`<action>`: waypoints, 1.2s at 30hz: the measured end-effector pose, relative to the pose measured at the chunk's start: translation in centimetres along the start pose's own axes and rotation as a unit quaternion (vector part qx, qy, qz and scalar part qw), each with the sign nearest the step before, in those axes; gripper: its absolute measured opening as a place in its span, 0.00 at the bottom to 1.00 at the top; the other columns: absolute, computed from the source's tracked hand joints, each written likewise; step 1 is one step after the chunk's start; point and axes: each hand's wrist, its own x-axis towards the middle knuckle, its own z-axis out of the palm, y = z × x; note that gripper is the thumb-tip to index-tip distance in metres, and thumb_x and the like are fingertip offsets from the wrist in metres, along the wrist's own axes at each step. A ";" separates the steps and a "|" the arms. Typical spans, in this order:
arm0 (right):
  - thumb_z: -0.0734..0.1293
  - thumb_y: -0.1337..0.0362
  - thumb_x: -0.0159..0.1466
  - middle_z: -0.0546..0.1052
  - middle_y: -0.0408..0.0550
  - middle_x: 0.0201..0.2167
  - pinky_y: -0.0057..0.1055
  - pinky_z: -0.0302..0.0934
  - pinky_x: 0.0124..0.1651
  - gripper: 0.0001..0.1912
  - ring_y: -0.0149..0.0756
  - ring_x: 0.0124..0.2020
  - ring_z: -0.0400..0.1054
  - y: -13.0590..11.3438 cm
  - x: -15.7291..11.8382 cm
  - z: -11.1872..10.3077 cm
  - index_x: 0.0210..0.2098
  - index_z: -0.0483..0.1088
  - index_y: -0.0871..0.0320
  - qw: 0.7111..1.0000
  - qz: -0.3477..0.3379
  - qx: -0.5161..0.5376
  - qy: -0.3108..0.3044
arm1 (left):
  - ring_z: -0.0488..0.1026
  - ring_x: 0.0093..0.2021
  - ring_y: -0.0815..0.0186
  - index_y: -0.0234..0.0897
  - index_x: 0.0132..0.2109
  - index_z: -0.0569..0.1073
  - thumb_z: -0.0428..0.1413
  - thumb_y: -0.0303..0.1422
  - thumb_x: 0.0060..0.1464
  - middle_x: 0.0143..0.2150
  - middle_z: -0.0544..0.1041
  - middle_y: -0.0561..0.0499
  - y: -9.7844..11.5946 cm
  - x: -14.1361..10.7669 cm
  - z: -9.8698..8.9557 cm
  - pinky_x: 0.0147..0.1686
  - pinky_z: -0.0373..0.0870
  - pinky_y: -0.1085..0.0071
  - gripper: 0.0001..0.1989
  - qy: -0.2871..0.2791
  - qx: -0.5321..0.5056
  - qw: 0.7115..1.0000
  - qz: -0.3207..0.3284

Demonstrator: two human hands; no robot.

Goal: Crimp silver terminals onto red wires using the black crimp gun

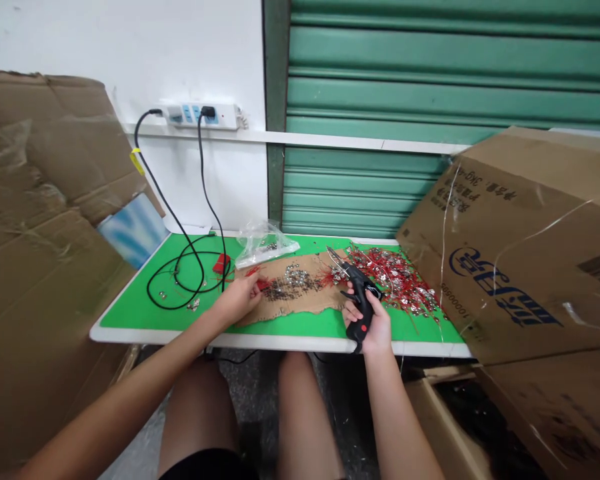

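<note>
My right hand (373, 320) is wrapped round the grip of a black glue gun (361, 303). The gun's narrow metal nozzle points up and to the left, over the edge of a cardboard sheet (260, 313). On that sheet lie many small silvery metal pieces (296, 273) among dark specks. At the sheet's left end, the fingers of my left hand (241, 297) are pinched together on red strings (264, 284); the exact piece between the fingertips is partly hidden. Right of the gun spreads a heap of red strings with silvery charms (395, 277).
A green-topped table (155, 317) bears all this. A clear plastic bag (265, 243) lies at the back. Black cables (163, 305) coil on the left, rising to a power strip (225, 116). Large cardboard boxes (520, 267) stand right, with more cardboard (40, 233) left.
</note>
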 end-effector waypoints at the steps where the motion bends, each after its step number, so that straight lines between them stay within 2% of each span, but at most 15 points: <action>1: 0.72 0.61 0.65 0.77 0.42 0.35 0.18 0.63 0.20 0.12 0.21 0.18 0.56 0.0 0.0 0.0 0.48 0.73 0.55 1.000 -0.002 -0.002 0.000 | 0.76 0.33 0.63 0.32 0.48 0.75 0.53 0.23 0.58 0.34 0.80 0.48 0.0 0.0 -0.1 0.34 0.66 0.70 0.12 0.007 0.007 1.000 -0.004; 5: 0.71 0.62 0.65 0.77 0.41 0.35 0.18 0.62 0.21 0.13 0.21 0.18 0.56 0.0 -0.1 0.3 0.49 0.73 0.54 1.000 -0.003 -0.008 0.002 | 0.75 0.32 0.63 0.34 0.44 0.74 0.53 0.24 0.59 0.32 0.78 0.48 -0.6 0.2 -0.4 0.33 0.65 0.70 0.08 0.043 0.011 0.999 0.009; 9: 0.69 0.63 0.66 0.77 0.43 0.35 0.20 0.62 0.19 0.10 0.22 0.17 0.56 -0.1 -0.2 0.5 0.47 0.74 0.56 0.999 0.006 0.017 0.027 | 0.75 0.32 0.63 0.35 0.45 0.75 0.55 0.26 0.59 0.33 0.79 0.49 -1.2 0.6 0.0 0.34 0.67 0.70 0.08 0.074 -0.033 0.996 0.039; 13: 0.70 0.64 0.66 0.78 0.45 0.36 0.20 0.63 0.19 0.10 0.22 0.17 0.57 -0.1 -0.1 0.4 0.47 0.75 0.57 0.999 0.005 0.024 0.039 | 0.76 0.32 0.66 0.36 0.49 0.76 0.56 0.26 0.59 0.36 0.81 0.50 -0.9 1.1 0.9 0.35 0.71 0.72 0.11 0.072 -0.100 0.990 0.075; 19: 0.72 0.64 0.64 0.79 0.44 0.36 0.20 0.64 0.19 0.11 0.22 0.18 0.57 -0.1 -0.1 0.3 0.46 0.75 0.55 0.999 0.006 0.031 0.028 | 0.76 0.32 0.66 0.36 0.49 0.77 0.56 0.23 0.58 0.37 0.81 0.50 -0.7 1.6 2.3 0.36 0.72 0.73 0.12 0.088 -0.120 0.987 0.063; 25: 0.71 0.64 0.65 0.79 0.45 0.35 0.19 0.64 0.19 0.11 0.21 0.17 0.58 -0.1 0.0 0.3 0.47 0.75 0.57 0.999 0.014 0.022 0.022 | 0.75 0.31 0.67 0.35 0.47 0.78 0.55 0.23 0.58 0.34 0.80 0.50 -0.9 1.5 2.1 0.34 0.70 0.73 0.12 0.061 -0.118 0.990 0.055; 30: 0.70 0.64 0.66 0.78 0.45 0.35 0.20 0.64 0.18 0.10 0.22 0.17 0.57 0.0 0.0 0.4 0.47 0.75 0.59 0.999 0.007 0.025 0.022 | 0.76 0.34 0.66 0.35 0.49 0.77 0.54 0.25 0.58 0.36 0.81 0.49 -1.0 0.9 2.3 0.36 0.71 0.72 0.13 0.051 -0.138 0.987 0.058; 36: 0.72 0.62 0.65 0.77 0.45 0.35 0.21 0.63 0.18 0.10 0.22 0.17 0.55 0.1 -0.1 0.2 0.45 0.76 0.57 1.000 -0.003 -0.005 0.013 | 0.77 0.35 0.64 0.37 0.49 0.76 0.53 0.31 0.60 0.37 0.81 0.48 -1.5 0.1 3.7 0.40 0.76 0.68 0.12 0.107 -0.184 0.973 0.090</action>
